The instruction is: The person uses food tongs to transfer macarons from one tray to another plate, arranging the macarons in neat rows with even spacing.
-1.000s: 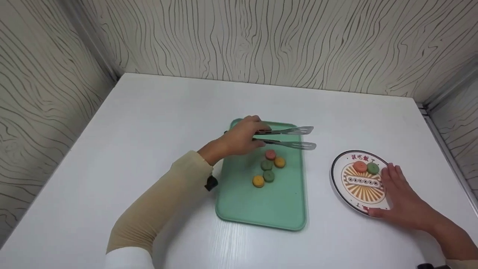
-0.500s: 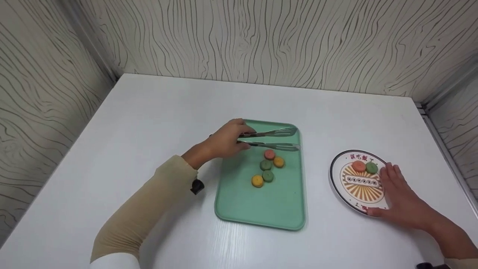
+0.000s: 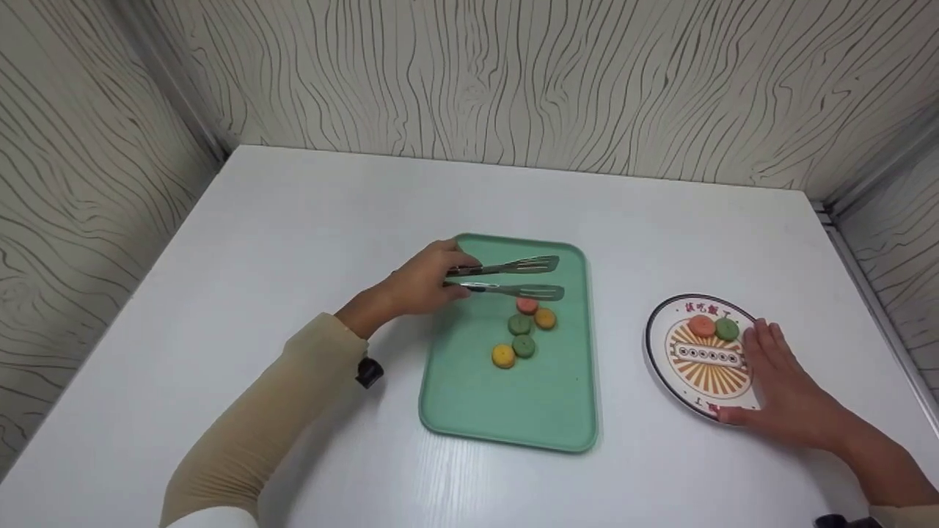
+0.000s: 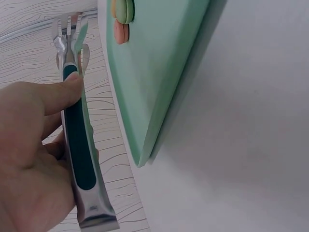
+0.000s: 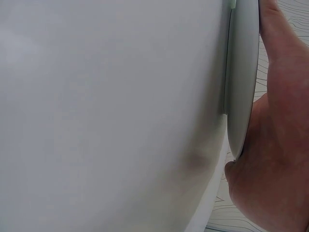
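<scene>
My left hand [image 3: 422, 282] grips metal tongs [image 4: 79, 135] with dark green handle inlays; their slotted ends point right, apart, with nothing between them. They hang over the upper part of a green tray [image 3: 513, 411]. Several macarons lie together on it: a pink macaron [image 3: 527, 306] overlapped by the lower tong blade, a yellow macaron [image 3: 545, 318], green ones [image 3: 523, 346] and another yellow macaron [image 3: 503, 356]. My right hand [image 3: 796, 400] rests against the right rim of a patterned plate [image 3: 664, 367], fingers straight, thumb at the lower edge. A pink macaron [image 3: 701, 325] and a green macaron [image 3: 727, 328] sit on the plate.
The white table [image 3: 330, 198] carries the tray in the middle and the plate to its right. Wood-grain patterned panels [image 3: 477, 81] rise behind the table and at both sides.
My left hand has drawn the tongs leftward and slightly down, so their ends are now above the tray instead of past its right edge. The right hand stays at the plate.
</scene>
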Motion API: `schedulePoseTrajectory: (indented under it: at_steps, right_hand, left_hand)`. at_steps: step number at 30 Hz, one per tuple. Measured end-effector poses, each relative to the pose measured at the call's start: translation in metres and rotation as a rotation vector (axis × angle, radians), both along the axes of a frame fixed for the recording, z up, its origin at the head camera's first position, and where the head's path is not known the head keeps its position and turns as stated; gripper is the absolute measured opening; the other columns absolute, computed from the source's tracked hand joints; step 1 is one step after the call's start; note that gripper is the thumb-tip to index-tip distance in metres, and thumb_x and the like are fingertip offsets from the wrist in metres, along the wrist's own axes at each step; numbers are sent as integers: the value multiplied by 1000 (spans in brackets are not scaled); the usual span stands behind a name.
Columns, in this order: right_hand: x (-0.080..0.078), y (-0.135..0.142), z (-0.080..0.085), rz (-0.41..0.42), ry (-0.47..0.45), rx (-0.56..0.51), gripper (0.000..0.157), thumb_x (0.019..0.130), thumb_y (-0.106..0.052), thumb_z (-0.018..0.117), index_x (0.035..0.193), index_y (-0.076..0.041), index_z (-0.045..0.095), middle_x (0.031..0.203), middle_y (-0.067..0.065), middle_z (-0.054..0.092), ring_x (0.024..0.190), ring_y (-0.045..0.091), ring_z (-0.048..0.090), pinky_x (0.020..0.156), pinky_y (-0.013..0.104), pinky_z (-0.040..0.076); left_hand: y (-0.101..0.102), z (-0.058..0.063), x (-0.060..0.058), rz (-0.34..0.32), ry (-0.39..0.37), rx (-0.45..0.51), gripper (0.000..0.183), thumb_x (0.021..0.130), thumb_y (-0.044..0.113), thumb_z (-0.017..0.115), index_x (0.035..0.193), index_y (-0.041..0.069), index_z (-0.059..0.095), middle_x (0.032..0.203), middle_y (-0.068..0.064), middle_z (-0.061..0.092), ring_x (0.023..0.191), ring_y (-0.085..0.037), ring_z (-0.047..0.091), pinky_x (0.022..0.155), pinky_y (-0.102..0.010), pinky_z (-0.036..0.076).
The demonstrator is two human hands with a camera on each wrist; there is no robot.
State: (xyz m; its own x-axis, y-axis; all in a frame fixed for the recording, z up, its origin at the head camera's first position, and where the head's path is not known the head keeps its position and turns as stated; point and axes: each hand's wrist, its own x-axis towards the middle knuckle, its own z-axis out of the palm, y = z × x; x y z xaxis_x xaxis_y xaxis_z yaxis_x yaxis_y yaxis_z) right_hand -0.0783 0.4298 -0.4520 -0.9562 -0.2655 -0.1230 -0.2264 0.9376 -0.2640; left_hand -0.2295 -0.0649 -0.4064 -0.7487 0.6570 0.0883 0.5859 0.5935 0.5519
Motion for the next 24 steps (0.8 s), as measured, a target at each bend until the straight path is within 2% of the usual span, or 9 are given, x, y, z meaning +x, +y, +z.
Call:
schedulePoseTrajectory:
  at_steps: [4,11,20,24]
  right_hand:
    - [0,0,0,-15,-17,-7,125,73,-59,70,145,7,-8,151,22,-19,137,29,-27,96,18,-20]
    - [1,0,-1,-3,7,-6,123,73,-57,71,146,6,-6,152,22,-17,137,28,-25,94,14,-19]
    - [1,1,-1,8,17,-15,123,73,-55,72,145,9,-4,152,24,-15,138,30,-24,96,15,-19]
    - [1,1,-1,25,42,-15,122,72,-53,73,145,10,-2,151,27,-11,139,32,-21,96,12,-18]
  left_hand:
    - [-5,-1,1,-5,-14,17,34,85,11,68,119,7,63,113,-4,58,104,-16,49,87,-31,43]
    - [-15,-4,2,-2,-35,19,33,85,11,68,118,6,64,107,-6,58,96,-17,50,82,-29,45]
    - [-26,-9,6,1,-87,53,33,85,9,68,118,6,64,104,-6,56,96,-17,51,83,-32,47]
    - [-33,-11,8,-6,-70,62,34,85,9,69,118,6,64,104,-6,56,95,-16,51,82,-32,47]
